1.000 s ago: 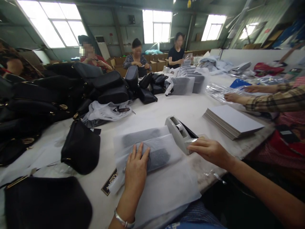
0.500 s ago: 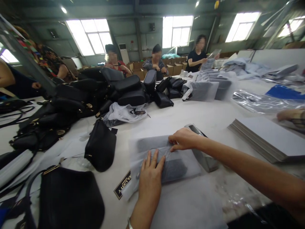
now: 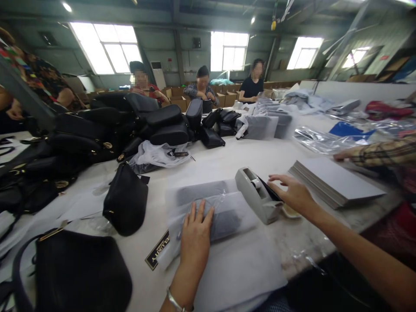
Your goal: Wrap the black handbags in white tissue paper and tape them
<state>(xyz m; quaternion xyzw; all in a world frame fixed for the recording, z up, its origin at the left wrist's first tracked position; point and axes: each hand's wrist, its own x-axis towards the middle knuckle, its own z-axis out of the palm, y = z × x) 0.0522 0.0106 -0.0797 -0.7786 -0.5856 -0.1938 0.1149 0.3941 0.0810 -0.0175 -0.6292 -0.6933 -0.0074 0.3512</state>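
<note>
Right hand (image 3: 297, 197) back at tape dispenser (image 3: 253, 186), "ELUXITY" tag (image 3: 157, 250) against wrapped package (image 3: 245, 219).

It was a factory workshop. Black handbags (image 3: 167, 135) lay heaped on a counter (image 3: 214, 162) with a tape dispenser (image 3: 255, 197). Behind them, people (image 3: 251, 89) worked near cardboard boxes (image 3: 224, 100).

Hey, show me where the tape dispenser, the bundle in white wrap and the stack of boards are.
Tape dispenser (image 3: 255, 200): head view, on its grey body.
Bundle in white wrap (image 3: 229, 222): head view, on the dark patch showing through.
Stack of boards (image 3: 339, 177): head view, on its pale top face.
</note>
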